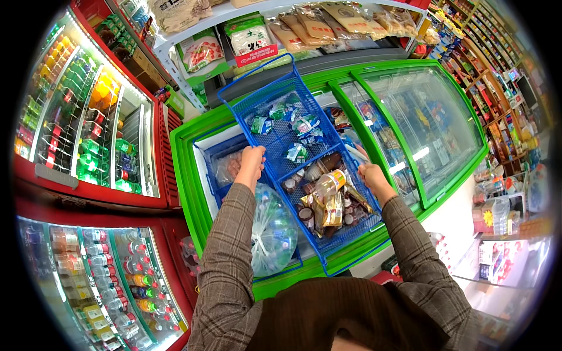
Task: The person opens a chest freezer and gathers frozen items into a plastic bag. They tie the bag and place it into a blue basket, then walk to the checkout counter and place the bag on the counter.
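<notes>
A blue wire-mesh basket is tilted over the open left end of a green-framed chest freezer. My left hand grips its left rim, and my right hand grips its right side. A divider splits the basket: several blue-green wrapped items lie in the far part, while gold and brown packaged frozen treats and a clear cup fill the near part. Below, inside the freezer, are a large clear plastic bag with bluish-green contents and a bag of pinkish food in another blue basket.
Sliding glass lids cover the freezer's right side. A metal shelf with packaged dry foods stands behind it. Red-framed drink coolers stand close on the left. Stocked store shelves are at the far right.
</notes>
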`<move>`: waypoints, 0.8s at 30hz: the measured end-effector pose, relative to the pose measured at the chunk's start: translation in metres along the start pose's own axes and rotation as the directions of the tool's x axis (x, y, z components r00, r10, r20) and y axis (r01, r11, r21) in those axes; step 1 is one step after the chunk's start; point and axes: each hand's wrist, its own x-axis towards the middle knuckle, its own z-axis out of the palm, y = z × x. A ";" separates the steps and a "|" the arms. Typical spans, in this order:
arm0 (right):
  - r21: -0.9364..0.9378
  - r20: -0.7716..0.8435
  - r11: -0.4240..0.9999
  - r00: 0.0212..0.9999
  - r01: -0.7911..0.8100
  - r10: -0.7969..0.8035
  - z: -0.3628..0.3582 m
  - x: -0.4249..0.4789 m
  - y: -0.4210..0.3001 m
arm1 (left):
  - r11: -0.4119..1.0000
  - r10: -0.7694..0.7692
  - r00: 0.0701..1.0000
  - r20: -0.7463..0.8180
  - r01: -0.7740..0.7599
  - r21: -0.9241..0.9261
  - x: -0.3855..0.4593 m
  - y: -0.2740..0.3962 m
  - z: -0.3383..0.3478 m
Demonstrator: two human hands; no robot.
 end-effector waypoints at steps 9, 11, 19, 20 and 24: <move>0.038 -0.049 0.999 0.998 0.032 -0.030 0.010 -0.019 0.003 | 0.995 0.002 1.000 0.017 -0.004 0.104 -0.012 0.042 0.023; 0.002 -0.013 1.000 1.000 -0.004 0.004 0.016 -0.029 -0.006 | 0.997 -0.024 0.999 0.037 0.022 0.072 0.009 0.019 0.013; 0.000 -0.042 0.997 0.996 -0.072 0.072 0.024 0.018 0.032 | 0.999 -0.019 0.998 0.062 0.021 -0.037 0.046 -0.010 0.032; 0.012 -0.019 0.996 0.996 -0.090 0.090 0.023 0.019 0.043 | 0.999 -0.040 0.997 0.065 0.040 -0.005 0.040 -0.018 0.040; 0.001 0.008 1.000 1.000 -0.024 0.024 0.045 0.032 0.077 | 0.996 0.009 0.983 0.182 0.008 -0.094 0.043 -0.053 0.021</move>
